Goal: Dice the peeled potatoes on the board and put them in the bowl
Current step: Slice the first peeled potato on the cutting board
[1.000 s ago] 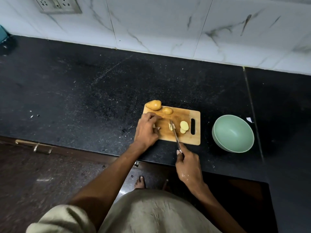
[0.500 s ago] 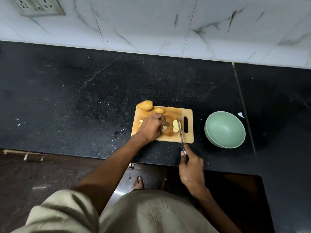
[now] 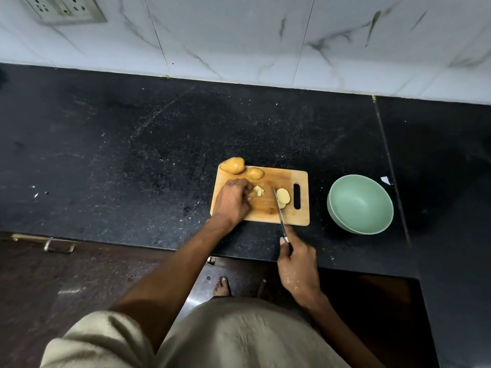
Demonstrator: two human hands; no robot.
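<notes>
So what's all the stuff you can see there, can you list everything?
Wooden rectangular cutting board: one, light brown, on the counter.
Whole potatoes: two, golden brown, at the board's far left corner.
Round potato slices: a few, pale yellow, beside the board's handle slot.
Small cut potato pieces: a few, pale yellow, mid-board by the left fingers.
Steel knife: one, silver, blade over the board.
Round bowl: one, pale green, right of the board, nothing in it.
Stone counter: one, black speckled.
Wall socket plate: one, grey-white, top left.
Left hand: on the board, at the cut pieces.
Right hand: grips the knife handle.
</notes>
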